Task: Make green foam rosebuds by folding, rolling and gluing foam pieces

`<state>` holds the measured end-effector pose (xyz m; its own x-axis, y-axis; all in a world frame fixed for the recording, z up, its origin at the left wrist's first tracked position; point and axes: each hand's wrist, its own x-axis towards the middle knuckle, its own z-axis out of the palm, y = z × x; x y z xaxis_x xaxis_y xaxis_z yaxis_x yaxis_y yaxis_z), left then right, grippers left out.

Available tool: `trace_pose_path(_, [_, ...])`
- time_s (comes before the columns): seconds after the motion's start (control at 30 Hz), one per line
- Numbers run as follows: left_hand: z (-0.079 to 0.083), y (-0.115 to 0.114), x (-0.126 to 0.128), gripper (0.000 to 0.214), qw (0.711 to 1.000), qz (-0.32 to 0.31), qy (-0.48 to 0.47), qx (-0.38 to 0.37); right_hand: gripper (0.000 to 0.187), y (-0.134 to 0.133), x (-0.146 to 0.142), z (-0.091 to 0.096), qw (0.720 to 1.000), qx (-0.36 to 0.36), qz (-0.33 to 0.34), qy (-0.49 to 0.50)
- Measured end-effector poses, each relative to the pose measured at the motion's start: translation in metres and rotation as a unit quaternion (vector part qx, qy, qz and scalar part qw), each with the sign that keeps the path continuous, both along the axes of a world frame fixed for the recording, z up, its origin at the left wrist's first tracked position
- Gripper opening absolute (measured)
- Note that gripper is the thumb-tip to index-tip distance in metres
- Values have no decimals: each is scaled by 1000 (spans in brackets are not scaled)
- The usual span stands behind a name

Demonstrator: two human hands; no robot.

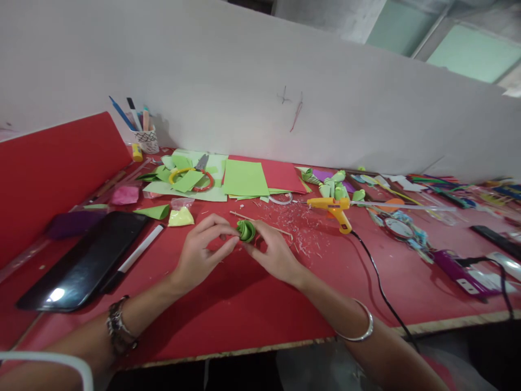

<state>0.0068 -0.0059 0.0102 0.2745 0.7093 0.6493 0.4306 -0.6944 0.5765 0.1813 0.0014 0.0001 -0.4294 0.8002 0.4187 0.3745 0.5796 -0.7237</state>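
Note:
My left hand (205,245) and my right hand (273,251) meet above the red table (244,304), both pinching a small rolled green paper piece (246,230) between their fingertips. The roll is a spiral of green paper strip, held just off the table surface. A thin wooden stick (260,222) lies on the table right behind the roll. Small paper scraps (301,217) are scattered just beyond my right hand.
A yellow glue gun (334,208) with a black cord lies right of centre. Green paper sheets (243,178), scissors (195,171) and several green rolled cones (334,187) sit further back. A black tablet (83,260) and white marker (140,248) lie left. A pen cup (145,138) stands at the back.

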Motion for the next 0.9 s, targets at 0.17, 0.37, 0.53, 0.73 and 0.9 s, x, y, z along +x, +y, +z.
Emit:
trace_pose_path(0.17, [2,1,0,6,1000,3,-9,0,30,-1,-1,-1,1000,0,8,8])
trace_pose_path(0.37, [0,2,0,5,1000,-4,-10,-1,30,0,-1,0,1000,7,15,9])
trace_pose_path(0.53, [-1,2,-1,7,1000,-4,-6,1,29,-1,-1,0,1000,13,14,4])
trace_pose_path(0.73, [-1,2,0,7,1000,-6,-8,0,29,-1,-1,1,1000,12,26,11])
trace_pose_path(0.9, [-2,2,0,7,1000,-5,-9,-3,27,-1,0,2,999,10,30,6])
